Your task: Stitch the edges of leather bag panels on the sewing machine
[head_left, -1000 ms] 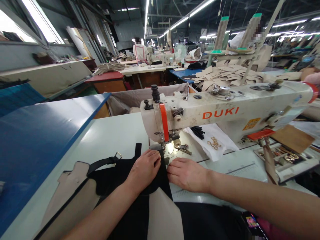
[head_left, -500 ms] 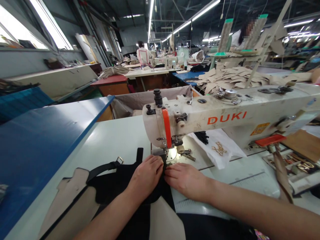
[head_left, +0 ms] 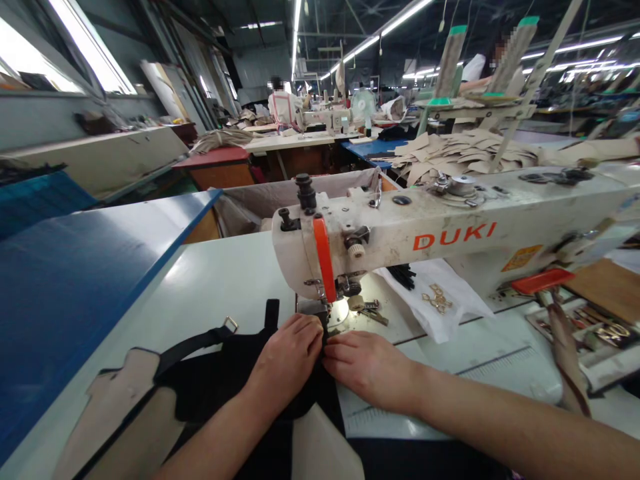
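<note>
A white DUKI sewing machine (head_left: 450,233) stands on the pale table (head_left: 220,280). In front of its needle lies a black fabric piece (head_left: 215,380) with a strap and a metal ring (head_left: 231,325), joined to beige panels (head_left: 125,427). My left hand (head_left: 287,360) rests on the black fabric just left of the presser foot, fingers curled down and pressing. My right hand (head_left: 367,370) lies just right of it, fingertips pinching the fabric edge below the needle. The two hands almost touch.
A blue board (head_left: 75,280) borders the table on the left. White cloth with small gold metal fittings (head_left: 437,299) lies behind the machine head. A tray of hardware (head_left: 600,330) sits at right. Stacked beige cut pieces (head_left: 465,153) and other people at machines are farther back.
Both hands have drawn closer together at the needle, and the fabric has shifted slightly. The view has moved a little.
</note>
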Action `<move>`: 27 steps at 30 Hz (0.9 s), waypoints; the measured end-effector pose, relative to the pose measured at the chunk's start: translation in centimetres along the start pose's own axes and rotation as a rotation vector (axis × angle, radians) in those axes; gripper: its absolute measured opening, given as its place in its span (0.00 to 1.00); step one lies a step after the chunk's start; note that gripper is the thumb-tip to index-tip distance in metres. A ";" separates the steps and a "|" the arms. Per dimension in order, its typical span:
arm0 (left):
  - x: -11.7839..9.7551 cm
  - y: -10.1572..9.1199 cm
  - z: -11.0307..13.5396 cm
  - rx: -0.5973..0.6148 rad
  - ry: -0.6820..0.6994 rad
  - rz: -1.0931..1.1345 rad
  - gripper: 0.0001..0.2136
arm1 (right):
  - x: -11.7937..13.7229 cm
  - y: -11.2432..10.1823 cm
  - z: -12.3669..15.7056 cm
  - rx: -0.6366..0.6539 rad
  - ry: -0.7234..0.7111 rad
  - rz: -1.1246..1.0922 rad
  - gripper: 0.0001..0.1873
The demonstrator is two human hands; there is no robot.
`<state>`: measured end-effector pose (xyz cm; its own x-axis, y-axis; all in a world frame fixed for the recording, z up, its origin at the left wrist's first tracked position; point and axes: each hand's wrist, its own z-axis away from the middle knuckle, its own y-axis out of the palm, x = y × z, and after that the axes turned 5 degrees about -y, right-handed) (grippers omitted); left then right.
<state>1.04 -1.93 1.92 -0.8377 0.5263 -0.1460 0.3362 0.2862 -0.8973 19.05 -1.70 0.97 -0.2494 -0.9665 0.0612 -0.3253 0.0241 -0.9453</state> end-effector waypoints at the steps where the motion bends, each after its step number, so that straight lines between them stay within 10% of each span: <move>1: 0.0 0.0 0.0 -0.014 0.009 -0.001 0.10 | 0.0 0.0 0.0 -0.001 0.001 -0.004 0.08; 27: 0.1 0.0 0.3 0.046 -0.046 0.050 0.06 | 0.2 0.0 -0.6 -0.047 0.105 0.149 0.08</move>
<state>0.79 -2.12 1.80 -0.8395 0.5013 -0.2094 0.3592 0.2230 -0.9062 18.49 -1.74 1.19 -0.3907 -0.9195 -0.0429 -0.3196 0.1792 -0.9305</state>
